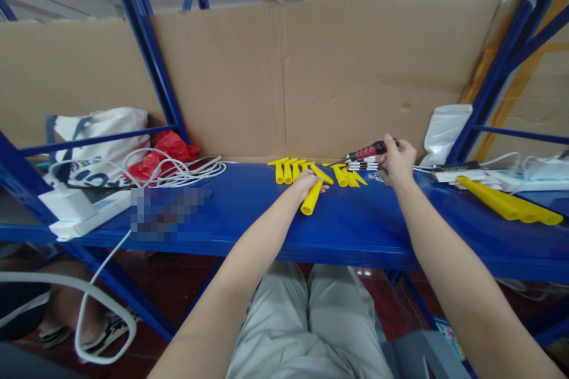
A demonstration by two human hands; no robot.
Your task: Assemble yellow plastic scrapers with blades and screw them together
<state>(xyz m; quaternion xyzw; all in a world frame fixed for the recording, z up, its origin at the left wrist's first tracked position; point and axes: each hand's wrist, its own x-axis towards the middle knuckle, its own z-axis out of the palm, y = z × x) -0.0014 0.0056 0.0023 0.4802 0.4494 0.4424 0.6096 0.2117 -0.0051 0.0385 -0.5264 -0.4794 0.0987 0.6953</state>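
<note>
My left hand [304, 185] is closed round a yellow T-shaped piece with a hollow tube handle [312, 198], its open end tilted toward me. In my right hand [398, 159] is a red and black screwdriver [368, 151], gripped at the back end of its handle, with the thin shaft pointing left toward the yellow pieces. Several like yellow T-shaped pieces [284, 172] stand in a row just left of my left hand. More yellow pieces [344, 176] lie between my hands, beside a stack of small white and black items [363, 164].
At the right lie several yellow tubes [507, 204] beside a white power strip [524, 180]. A white pouch [442, 130] leans on the cardboard back [355, 71]. On the left are coiled white cables [178, 172], a red plastic bag [171, 148] and a cloth bag [102, 130]. Another person's legs show below left.
</note>
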